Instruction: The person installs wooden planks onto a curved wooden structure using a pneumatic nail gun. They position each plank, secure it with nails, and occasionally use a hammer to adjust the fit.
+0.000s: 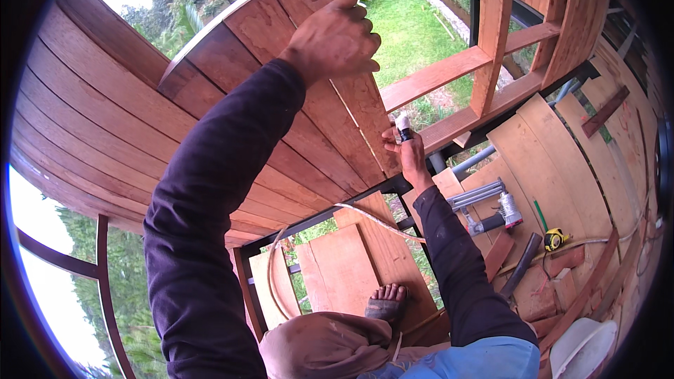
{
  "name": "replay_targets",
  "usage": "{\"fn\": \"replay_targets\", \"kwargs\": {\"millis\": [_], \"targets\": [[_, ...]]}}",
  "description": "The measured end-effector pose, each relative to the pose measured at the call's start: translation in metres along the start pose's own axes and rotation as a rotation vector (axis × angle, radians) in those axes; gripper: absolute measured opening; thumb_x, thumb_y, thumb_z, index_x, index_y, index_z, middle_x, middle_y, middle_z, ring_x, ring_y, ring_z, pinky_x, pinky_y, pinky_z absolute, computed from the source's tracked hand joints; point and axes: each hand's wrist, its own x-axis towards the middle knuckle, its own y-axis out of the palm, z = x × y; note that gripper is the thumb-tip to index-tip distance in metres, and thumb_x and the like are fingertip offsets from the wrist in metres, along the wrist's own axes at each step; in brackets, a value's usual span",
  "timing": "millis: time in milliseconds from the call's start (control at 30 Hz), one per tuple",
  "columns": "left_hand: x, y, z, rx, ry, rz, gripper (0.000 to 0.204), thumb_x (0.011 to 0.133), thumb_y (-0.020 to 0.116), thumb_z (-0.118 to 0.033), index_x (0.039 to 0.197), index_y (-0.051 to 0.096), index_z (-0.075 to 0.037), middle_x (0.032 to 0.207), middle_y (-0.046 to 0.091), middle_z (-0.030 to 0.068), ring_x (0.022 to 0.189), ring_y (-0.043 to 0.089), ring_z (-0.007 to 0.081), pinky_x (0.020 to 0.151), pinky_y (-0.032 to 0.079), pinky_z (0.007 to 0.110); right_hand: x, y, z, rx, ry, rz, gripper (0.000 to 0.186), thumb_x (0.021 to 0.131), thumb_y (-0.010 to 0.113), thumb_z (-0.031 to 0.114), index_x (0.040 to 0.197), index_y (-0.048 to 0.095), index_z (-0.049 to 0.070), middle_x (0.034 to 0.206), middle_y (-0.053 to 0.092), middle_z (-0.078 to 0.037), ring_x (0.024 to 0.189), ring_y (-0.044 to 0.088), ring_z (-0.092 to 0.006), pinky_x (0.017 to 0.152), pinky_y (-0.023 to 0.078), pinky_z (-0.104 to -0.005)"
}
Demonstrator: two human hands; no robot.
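My left hand (335, 36) is curled closed in front of the upright reddish-brown boards (309, 126), near their top edge. Its fingers fold away from view, so whatever may be inside them is hidden. Lower and to the right, my right hand (413, 156) grips a small black-and-white tube-shaped thing (404, 128), white end up. That hand is beside the edge of the last board, next to an open wooden frame (484, 63). Through the frame, grass shows.
Loose planks (337, 260) form the floor, with gaps between them. On the right lie a grey-framed tool (481, 196), a yellow-and-black tape measure (556, 239), wood offcuts (537, 298) and a white container (581, 351). A pale hose (379, 221) crosses the floor near my foot (386, 302).
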Motion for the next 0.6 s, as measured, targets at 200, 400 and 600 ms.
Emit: {"fn": "replay_targets", "kwargs": {"millis": [200,400,600], "targets": [[-0.005,0.007,0.002,0.026,-0.009,0.047,0.038,0.086,0.067,-0.052,0.086,0.069,-0.014,0.079,0.067,0.0017,0.086,0.063,0.0180,0.092,0.042,0.035,0.003,0.004,-0.001,0.053,0.058,-0.015,0.033,0.103,0.044,0.030,0.102,0.066,0.006,0.100,0.072,-0.009,0.094,0.069,-0.0162,0.076,0.054,-0.0283],[0.001,-0.013,0.002,-0.020,0.047,0.009,0.038,0.079,0.069,-0.051,0.077,0.069,-0.012,0.072,0.065,0.0031,0.080,0.060,0.0207,0.087,0.041,0.038,-0.001,0.000,0.002,0.037,0.005,0.028,0.038,0.104,0.046,0.037,0.100,0.066,0.005,0.098,0.072,-0.008,0.088,0.067,-0.0156,0.077,0.054,-0.0295],[0.003,-0.013,-0.001,-0.002,0.022,0.072,0.042,0.080,0.069,-0.054,0.079,0.069,-0.013,0.076,0.066,0.0030,0.082,0.060,0.0199,0.085,0.040,0.039,-0.001,-0.001,0.001,0.029,0.012,0.027,0.038,0.104,0.045,0.035,0.099,0.067,0.004,0.099,0.072,-0.008,0.088,0.066,-0.0158,0.077,0.054,-0.0300]]}}
